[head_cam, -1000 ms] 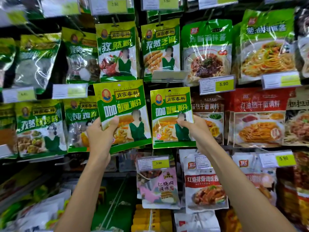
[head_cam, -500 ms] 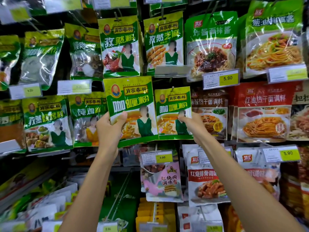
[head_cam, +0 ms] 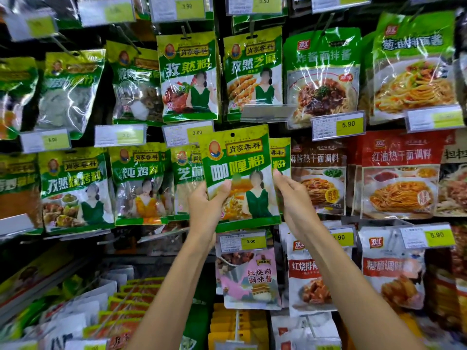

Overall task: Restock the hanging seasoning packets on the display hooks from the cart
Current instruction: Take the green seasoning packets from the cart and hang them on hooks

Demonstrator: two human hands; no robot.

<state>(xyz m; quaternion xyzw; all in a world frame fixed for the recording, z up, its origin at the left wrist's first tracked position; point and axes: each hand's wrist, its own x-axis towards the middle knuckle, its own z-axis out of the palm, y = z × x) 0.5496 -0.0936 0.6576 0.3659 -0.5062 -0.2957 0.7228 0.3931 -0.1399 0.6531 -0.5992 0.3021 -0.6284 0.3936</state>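
The dark peg wall (head_cam: 219,59) fills the view. It is hung with rows of green, red and white sachets under yellow price tags (head_cam: 199,133). Both hands hold the flat green-and-yellow glossy plastic seasoning packet (head_cam: 240,170) up in front of the middle row. It is upright and face-on, and it overlaps a matching hung packet (head_cam: 281,157) just behind its right edge.

The left hand (head_cam: 206,208) grips the lower left part, with the thumb across the printed front and the rest behind. The right hand (head_cam: 294,198) pinches the right edge, its fingers (head_cam: 279,176) curled onto the film. At the top centre is the small round punched hole (head_cam: 232,134), free of any hook. The packet covers the hook it is meant for, so its tip cannot be placed.

The packet looks light and is probably a thin film pouch with powder settled low. It should bend easily, and the gloss may make it slippery under dry fingertips. Held this low, the top strip is likely to flop when it meets the hook. A pinch higher up, on either side of the hole, would stiffen that strip and steer it better. The packet is not fragile, though the hole's margin could tear if it is forced on.
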